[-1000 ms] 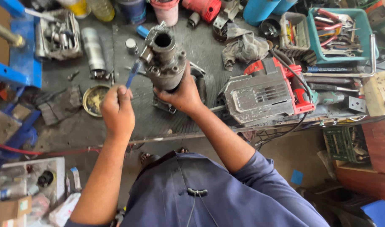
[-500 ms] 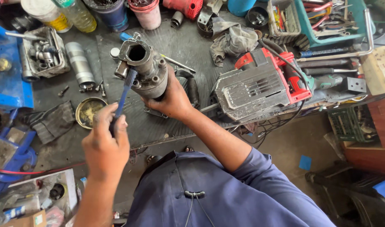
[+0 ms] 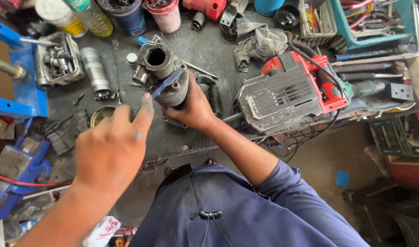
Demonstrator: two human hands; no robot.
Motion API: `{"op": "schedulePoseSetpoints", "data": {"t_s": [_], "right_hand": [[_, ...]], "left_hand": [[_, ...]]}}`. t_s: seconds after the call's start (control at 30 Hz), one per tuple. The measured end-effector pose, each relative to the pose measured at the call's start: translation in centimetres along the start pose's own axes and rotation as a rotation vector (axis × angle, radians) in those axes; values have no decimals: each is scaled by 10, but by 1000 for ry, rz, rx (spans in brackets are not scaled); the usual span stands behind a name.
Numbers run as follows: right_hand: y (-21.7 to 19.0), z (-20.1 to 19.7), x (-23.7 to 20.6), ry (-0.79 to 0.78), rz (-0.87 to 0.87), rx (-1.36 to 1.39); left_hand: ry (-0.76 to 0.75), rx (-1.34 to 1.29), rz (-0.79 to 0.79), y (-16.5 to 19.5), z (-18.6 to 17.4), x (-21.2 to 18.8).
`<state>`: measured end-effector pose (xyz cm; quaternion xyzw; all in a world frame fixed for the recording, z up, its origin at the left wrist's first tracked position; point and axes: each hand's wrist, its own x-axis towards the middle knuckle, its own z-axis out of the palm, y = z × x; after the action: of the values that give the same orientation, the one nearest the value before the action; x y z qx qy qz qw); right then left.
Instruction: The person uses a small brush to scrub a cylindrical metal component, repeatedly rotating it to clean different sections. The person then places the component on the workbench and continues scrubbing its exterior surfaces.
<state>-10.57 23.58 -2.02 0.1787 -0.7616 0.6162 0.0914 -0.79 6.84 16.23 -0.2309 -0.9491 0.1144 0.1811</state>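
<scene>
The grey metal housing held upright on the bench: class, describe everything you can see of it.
The grey metal housing is a greasy, dull cast part, roughly cylindrical, standing upright on the dark bench. Its top shows a round open bore with a squarish flange and small lugs at the side. The right hand wraps its lower body from behind. A blue-handled tool, held by the left hand, lies across its front; whether the tip touches it cannot be told.

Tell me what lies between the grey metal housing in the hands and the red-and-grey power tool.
In the head view, a black coiled spring lies on the mat between the housing and the power tool.
</scene>
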Motion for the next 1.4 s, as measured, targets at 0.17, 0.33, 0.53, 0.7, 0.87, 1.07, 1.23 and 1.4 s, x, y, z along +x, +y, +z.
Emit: {"op": "schedulePoseSetpoints", "data": {"t_s": [0.17,0.33,0.53,0.7,0.87,1.07,1.23,1.4], "right_hand": [[-1,0,7,42,-48,-116],[-3,0,14,20,61,-91],[-4,-1,14,10,41,-107],[-7,2,12,52,-71,-123],[-6,-4,12,-23,134,-98],[-3,1,9,-16,19,-97],[-4,3,5,-5,21,-92],[-10,3,3,-5,7,-66]], "left_hand": [[-217,217,50,-21,-22,-7],[-138,74,30,-13,-18,17],[-196,-79,-208,17,-5,-18],[-162,-117,-232,17,10,-19],[-52,-182,-197,3,16,-28],[144,-292,-202,-31,43,-55],[318,-638,-425,-6,66,-64],[290,-728,-467,8,66,-68]]}}
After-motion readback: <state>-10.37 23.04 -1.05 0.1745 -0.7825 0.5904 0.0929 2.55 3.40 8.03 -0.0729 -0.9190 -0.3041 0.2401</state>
